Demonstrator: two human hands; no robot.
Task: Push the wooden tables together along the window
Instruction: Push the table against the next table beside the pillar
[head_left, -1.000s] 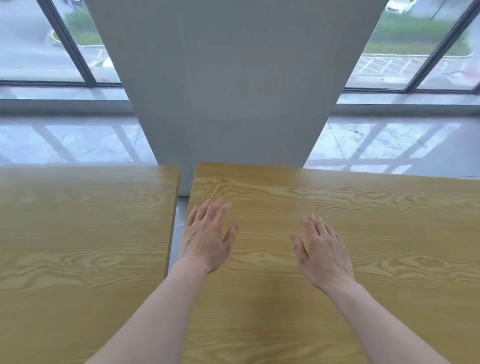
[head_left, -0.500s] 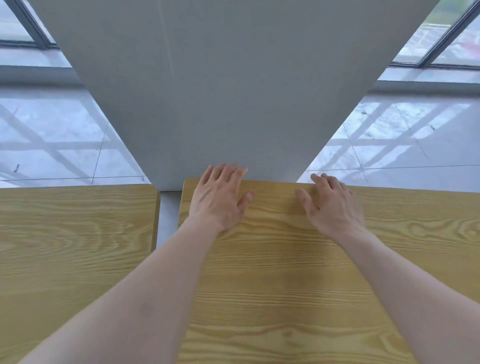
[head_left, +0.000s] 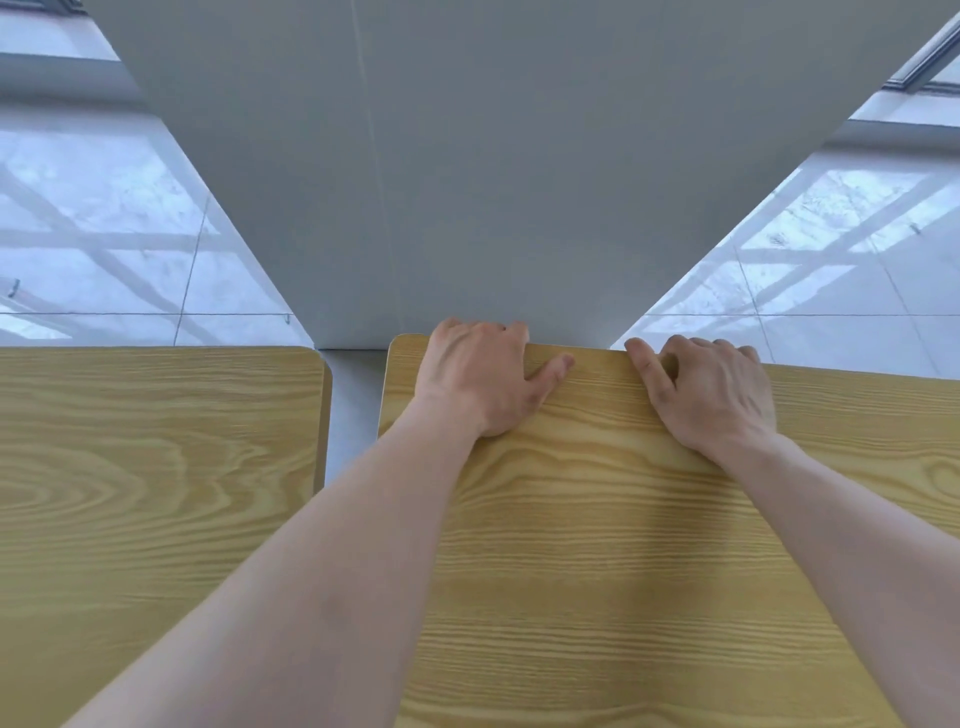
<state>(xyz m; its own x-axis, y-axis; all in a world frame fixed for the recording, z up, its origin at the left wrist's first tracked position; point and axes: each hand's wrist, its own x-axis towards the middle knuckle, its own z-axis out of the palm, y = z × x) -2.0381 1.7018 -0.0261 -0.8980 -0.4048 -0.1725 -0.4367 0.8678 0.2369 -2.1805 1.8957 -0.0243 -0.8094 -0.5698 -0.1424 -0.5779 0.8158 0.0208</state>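
Head view: hands gripped the far edge of the right table (head_left: 623, 545). Left hand (head_left: 480, 379) and right hand (head_left: 714, 395) lay palm-down on top, fingers curled over that edge beside the pillar (head_left: 467, 182), thumbs on the wood. Probably a hold for dragging the table sideways. Left table (head_left: 156, 467) sat left of the pillar, apart from the right table, bare floor (head_left: 353, 405) in the gap. Tables not yet joined.

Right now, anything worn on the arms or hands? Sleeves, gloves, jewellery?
Nothing visible. Left hand and right hand are bare, no gloves, rings or watch showing. Both forearms are bare to the frame edge, no sleeves or cuffs in view.
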